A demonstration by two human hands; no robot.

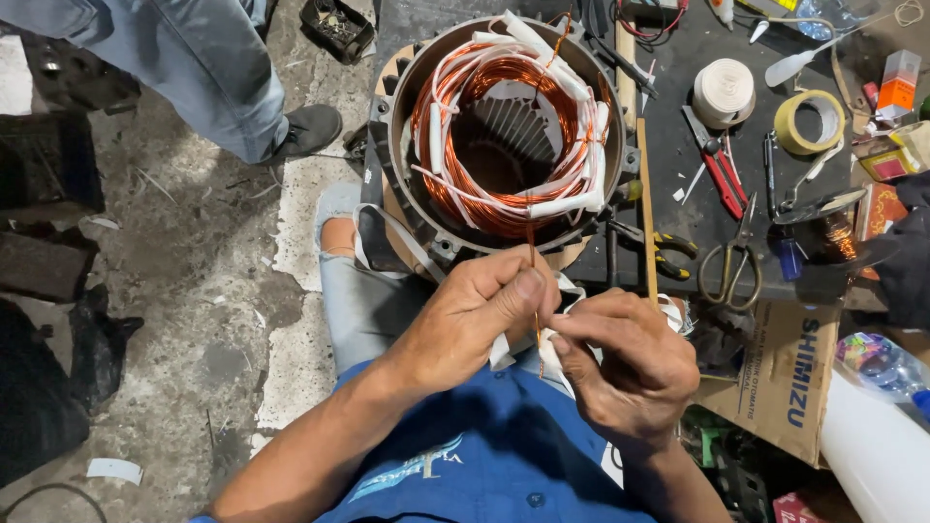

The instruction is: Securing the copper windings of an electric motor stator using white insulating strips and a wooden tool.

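Pinching a thin copper wire lead [532, 281] between both hands right in front of the round metal motor stator [504, 131].
Left hand [475, 315] and right hand [630, 363] sit close together, fingertips clamped on wire and white sleeve [504, 351], keeping it taut from the copper windings [465, 97]; scissors [733, 257] lie within reach on the desk [678, 145].

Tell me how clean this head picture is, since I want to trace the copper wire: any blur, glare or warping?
Head view: sharp at the left hand, right hand and copper wire; soft, even light with faint shadows; no harsh glare on the stator windings; wide-angle bending toward the edges.
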